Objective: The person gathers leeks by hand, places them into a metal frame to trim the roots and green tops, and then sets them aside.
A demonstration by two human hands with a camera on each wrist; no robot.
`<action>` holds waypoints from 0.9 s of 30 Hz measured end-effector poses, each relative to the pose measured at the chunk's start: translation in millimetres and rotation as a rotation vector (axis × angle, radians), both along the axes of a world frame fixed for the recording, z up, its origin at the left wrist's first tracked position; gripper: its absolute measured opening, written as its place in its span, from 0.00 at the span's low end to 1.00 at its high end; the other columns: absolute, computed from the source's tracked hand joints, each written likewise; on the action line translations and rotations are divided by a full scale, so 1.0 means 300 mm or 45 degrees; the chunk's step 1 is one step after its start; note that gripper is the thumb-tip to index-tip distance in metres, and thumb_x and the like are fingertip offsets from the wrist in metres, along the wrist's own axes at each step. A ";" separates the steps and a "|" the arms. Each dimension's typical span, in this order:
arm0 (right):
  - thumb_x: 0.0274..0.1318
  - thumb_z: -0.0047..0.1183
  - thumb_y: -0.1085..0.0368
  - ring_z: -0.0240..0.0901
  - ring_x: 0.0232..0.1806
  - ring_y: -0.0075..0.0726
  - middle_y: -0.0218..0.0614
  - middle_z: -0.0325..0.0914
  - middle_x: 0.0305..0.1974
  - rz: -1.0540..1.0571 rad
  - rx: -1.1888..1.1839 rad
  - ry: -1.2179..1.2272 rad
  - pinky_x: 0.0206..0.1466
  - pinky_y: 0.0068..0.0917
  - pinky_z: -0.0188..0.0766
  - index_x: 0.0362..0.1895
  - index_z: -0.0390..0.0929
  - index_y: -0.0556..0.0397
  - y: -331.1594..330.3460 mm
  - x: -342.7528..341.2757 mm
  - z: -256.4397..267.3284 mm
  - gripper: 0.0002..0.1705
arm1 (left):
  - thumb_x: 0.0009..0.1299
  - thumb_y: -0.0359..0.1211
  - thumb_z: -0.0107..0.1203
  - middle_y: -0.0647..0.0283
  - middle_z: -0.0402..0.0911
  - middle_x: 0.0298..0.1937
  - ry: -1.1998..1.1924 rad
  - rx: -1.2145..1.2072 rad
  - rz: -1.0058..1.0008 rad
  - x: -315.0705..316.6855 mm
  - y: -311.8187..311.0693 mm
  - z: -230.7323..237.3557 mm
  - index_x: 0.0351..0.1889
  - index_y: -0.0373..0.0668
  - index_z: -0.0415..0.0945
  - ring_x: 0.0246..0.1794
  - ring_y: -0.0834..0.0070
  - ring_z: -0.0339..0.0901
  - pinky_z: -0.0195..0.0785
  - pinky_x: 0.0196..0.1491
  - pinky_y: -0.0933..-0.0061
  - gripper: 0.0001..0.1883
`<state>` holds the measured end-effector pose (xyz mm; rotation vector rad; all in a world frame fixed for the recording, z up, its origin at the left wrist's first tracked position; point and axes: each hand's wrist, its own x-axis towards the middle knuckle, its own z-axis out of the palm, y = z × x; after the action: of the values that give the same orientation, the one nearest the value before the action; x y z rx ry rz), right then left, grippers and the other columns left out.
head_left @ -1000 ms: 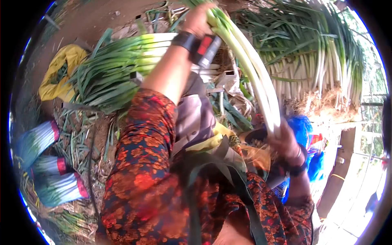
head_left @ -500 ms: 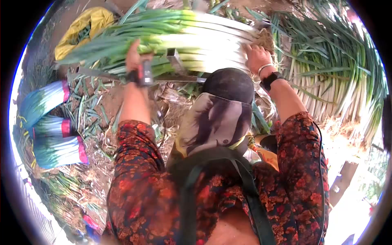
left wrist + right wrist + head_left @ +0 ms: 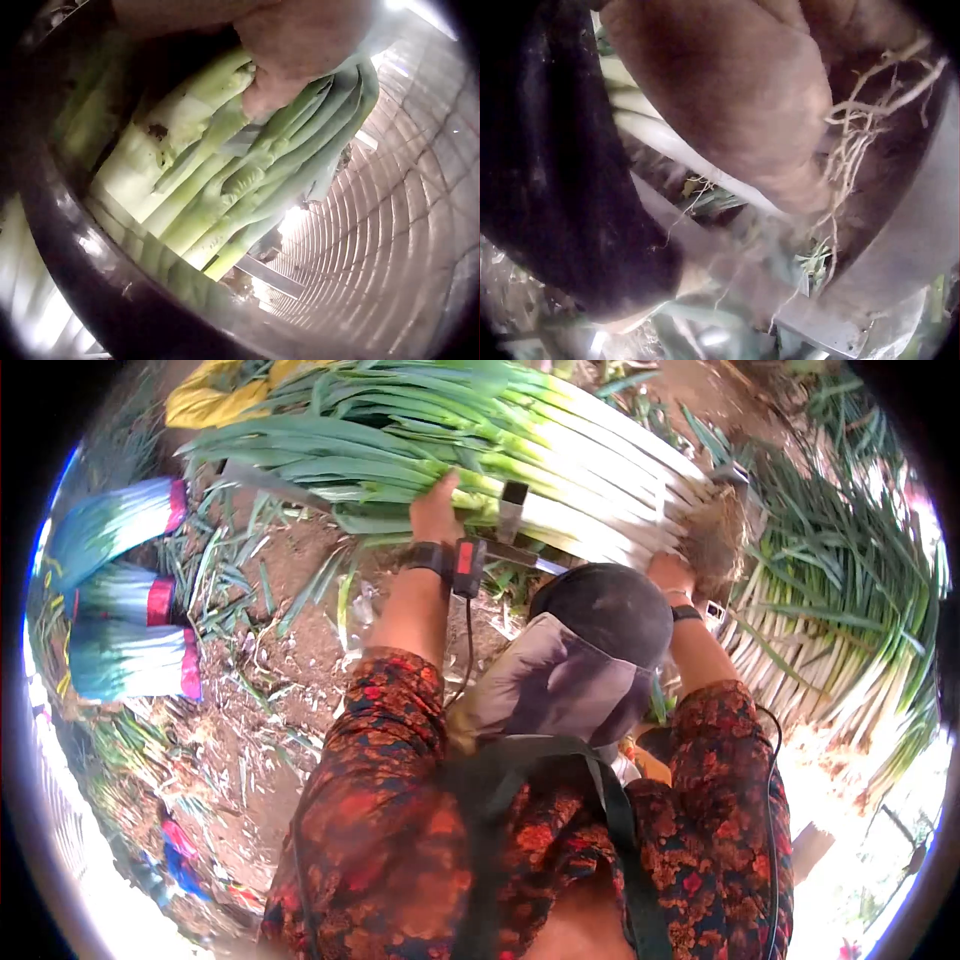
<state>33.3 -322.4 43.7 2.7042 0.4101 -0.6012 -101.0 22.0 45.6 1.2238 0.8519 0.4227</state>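
A thick layer of long green onions (image 3: 600,455) lies across a metal frame, leaves to the left and white stalks to the right. My left hand (image 3: 437,510) grips the near edge of the leafy part; in the left wrist view its thumb or finger presses in among the green onions (image 3: 225,172). At the root end, my right hand (image 3: 672,572) holds the near stalks, most of its fingers hidden. A white stalk (image 3: 682,146) runs under the right hand in the right wrist view, with stringy roots (image 3: 847,150) beside it.
A square metal post (image 3: 512,505) stands up at the near side of the frame. Wrapped onion bundles (image 3: 135,660) lie at left, a yellow sack (image 3: 215,400) behind them. More onions with roots (image 3: 830,600) are heaped at right. Leaf scraps litter the ground.
One second ago both hands held a few onions lifted over the lap, tilted. Those were brought down to the layer, and both hands are now at its near edge, the right one at the roots.
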 end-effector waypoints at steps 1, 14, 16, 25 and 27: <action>0.62 0.40 0.60 0.72 0.55 0.56 0.48 0.74 0.53 0.005 0.004 -0.023 0.53 0.52 0.70 0.50 0.75 0.52 -0.008 0.003 -0.013 0.18 | 0.64 0.43 0.62 0.57 0.81 0.47 0.021 -0.033 0.003 -0.012 -0.003 0.048 0.49 0.35 0.78 0.42 0.69 0.76 0.70 0.47 0.67 0.23; 0.62 0.39 0.62 0.74 0.50 0.54 0.47 0.75 0.47 0.172 -0.047 -0.230 0.50 0.49 0.73 0.45 0.72 0.55 -0.033 -0.034 -0.052 0.14 | 0.62 0.31 0.58 0.59 0.77 0.48 0.199 1.661 0.178 -0.170 0.028 0.256 0.48 0.46 0.76 0.54 0.57 0.69 0.58 0.60 0.56 0.15; 0.61 0.39 0.62 0.74 0.50 0.53 0.47 0.75 0.47 0.136 -0.044 -0.174 0.50 0.48 0.73 0.45 0.72 0.55 -0.020 -0.036 -0.024 0.14 | 0.63 0.35 0.58 0.62 0.77 0.45 0.054 2.007 -0.161 -0.073 0.023 0.266 0.45 0.49 0.77 0.52 0.61 0.70 0.56 0.61 0.58 0.12; 0.60 0.43 0.64 0.79 0.44 0.48 0.44 0.81 0.40 0.015 0.028 -0.114 0.46 0.42 0.75 0.42 0.79 0.54 0.035 -0.031 0.038 0.13 | 0.64 0.39 0.57 0.64 0.72 0.50 0.243 2.032 -0.431 0.039 0.102 -0.027 0.42 0.55 0.76 0.53 0.60 0.70 0.57 0.59 0.52 0.09; 0.58 0.43 0.65 0.78 0.45 0.50 0.45 0.80 0.43 -0.060 0.072 -0.051 0.47 0.46 0.75 0.44 0.79 0.55 0.012 -0.030 0.009 0.15 | 0.62 0.38 0.59 0.60 0.74 0.50 0.129 2.024 -0.503 0.049 0.140 -0.034 0.41 0.55 0.78 0.52 0.59 0.71 0.62 0.55 0.54 0.10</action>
<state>24.3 -318.7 46.5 2.7818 0.3591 -0.5557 -86.2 64.0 35.5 2.8161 0.1817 0.7399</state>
